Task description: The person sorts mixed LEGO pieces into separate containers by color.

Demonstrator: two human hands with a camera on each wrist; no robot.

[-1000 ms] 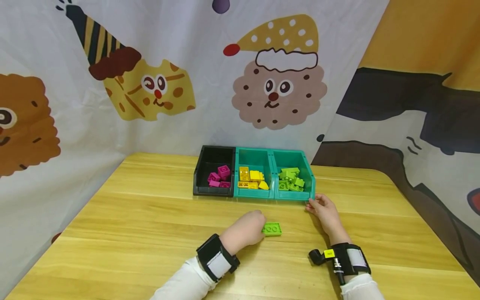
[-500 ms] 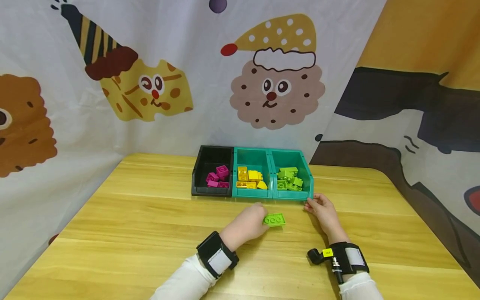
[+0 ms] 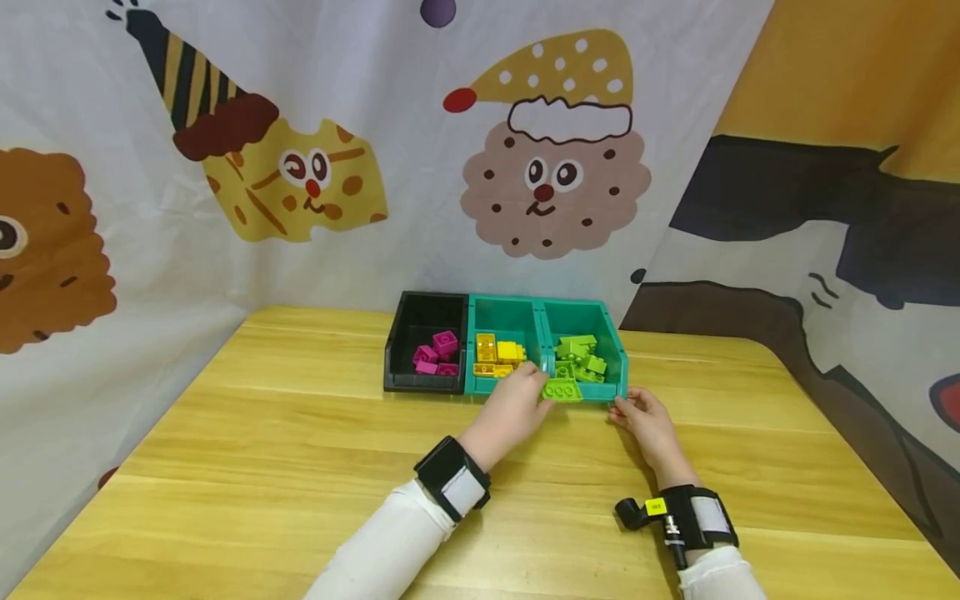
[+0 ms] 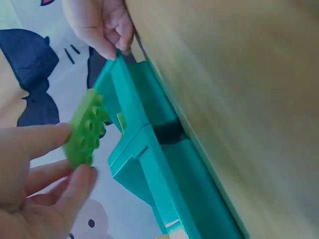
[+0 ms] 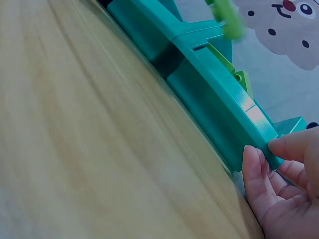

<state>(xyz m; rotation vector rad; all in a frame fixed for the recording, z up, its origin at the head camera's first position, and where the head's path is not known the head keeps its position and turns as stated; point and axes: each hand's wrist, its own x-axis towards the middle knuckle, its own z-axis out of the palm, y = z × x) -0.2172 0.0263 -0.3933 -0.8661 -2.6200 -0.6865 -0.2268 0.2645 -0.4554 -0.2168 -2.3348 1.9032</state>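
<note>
My left hand (image 3: 517, 404) pinches a flat lime-green brick (image 3: 562, 389) just above the front edge of the right teal bin (image 3: 618, 358). In the left wrist view the green brick (image 4: 85, 129) sits between thumb and fingers of the left hand (image 4: 35, 184), beside that bin (image 4: 144, 149). My right hand (image 3: 647, 421) grips the front right corner of the same bin, seen close in the right wrist view with the right hand (image 5: 286, 184) curled round the bin rim (image 5: 234, 114). Inside that bin lie several green bricks (image 3: 581, 357).
A middle teal bin (image 3: 504, 315) holds yellow bricks (image 3: 501, 354); a black bin (image 3: 399, 350) at the left holds magenta bricks (image 3: 437, 354). All three stand side by side at the back of the wooden table (image 3: 285, 450). A cartoon-printed cloth (image 3: 300, 167) hangs behind.
My left hand lifted the green brick off the table and carried it forward to the right teal bin's front edge. The right hand stayed on the bin's corner.
</note>
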